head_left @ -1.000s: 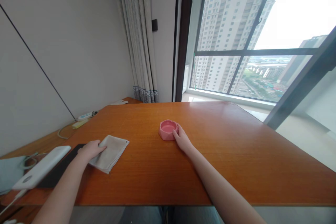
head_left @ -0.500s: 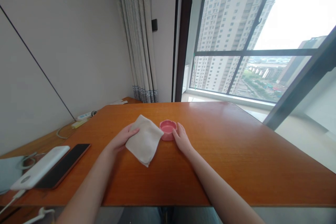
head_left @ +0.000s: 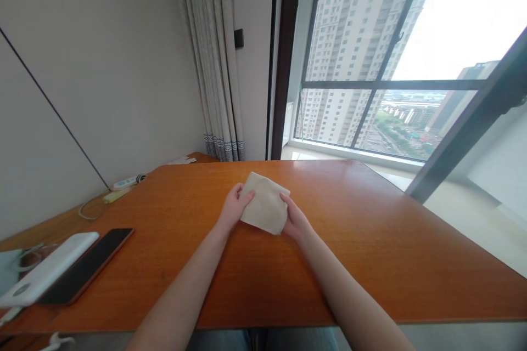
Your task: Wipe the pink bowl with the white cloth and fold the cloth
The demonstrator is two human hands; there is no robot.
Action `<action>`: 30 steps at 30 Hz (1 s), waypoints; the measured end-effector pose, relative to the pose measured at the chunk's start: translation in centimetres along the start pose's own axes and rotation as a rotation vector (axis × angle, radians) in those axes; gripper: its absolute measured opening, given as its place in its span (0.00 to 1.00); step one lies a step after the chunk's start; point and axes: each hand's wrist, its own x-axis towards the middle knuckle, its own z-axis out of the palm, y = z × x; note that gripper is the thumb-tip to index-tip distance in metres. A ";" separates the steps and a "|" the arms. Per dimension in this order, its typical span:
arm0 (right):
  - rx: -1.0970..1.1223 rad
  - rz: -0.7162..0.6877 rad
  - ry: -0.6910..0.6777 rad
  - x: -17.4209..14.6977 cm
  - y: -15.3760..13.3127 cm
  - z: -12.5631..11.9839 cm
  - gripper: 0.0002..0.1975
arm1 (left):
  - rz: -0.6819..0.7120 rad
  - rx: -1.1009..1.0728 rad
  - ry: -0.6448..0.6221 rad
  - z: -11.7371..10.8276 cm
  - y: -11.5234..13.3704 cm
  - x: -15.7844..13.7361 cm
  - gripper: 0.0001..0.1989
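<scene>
A folded off-white cloth (head_left: 265, 204) is spread between my two hands, over the middle of the wooden table (head_left: 197, 192). My left hand (head_left: 235, 207) grips its left edge, thumb on top and fingers curled beneath. On the other side my right hand (head_left: 295, 220) has its thumb over the cloth's right edge, with the fingers mostly hidden below. The small pink dish cannot be seen now; the cloth covers the spot where it stood, and whether my right hand also holds it is hidden.
At the left lie a black phone (head_left: 88, 266) and a white power bank (head_left: 51, 269) with a cable. Farther back on that side is a power strip (head_left: 125, 182). A grey curtain (head_left: 218, 66) and a large window (head_left: 370, 85) stand beyond the table.
My left hand has moved right with the cloth, which now lies over the pink dish's place and hides it. My right thumb now rests on the cloth. The view has shifted slightly.
</scene>
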 end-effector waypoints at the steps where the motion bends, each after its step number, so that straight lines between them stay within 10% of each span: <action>1: 0.027 -0.031 -0.021 0.0 -0.1 0.1 0.18 | 0.002 -0.054 0.052 -0.1 -0.2 -0.1 0.16; 18: 0.006 0.209 -0.022 -1.7 1.1 1.9 0.16 | -0.097 -0.193 0.037 -0.1 -1.3 -1.1 0.14; 24: -0.256 -0.474 0.330 0.3 -3.5 1.5 0.12 | -0.167 -0.096 0.294 -0.4 -3.8 -0.3 0.08; 27: -0.836 -0.791 0.244 1.0 -5.3 2.0 0.10 | -0.248 -0.051 0.304 -0.5 -5.0 0.0 0.08; 30: -1.467 -0.799 0.114 1.6 -4.2 2.3 0.10 | -0.214 -0.013 0.210 -0.3 -5.9 0.2 0.13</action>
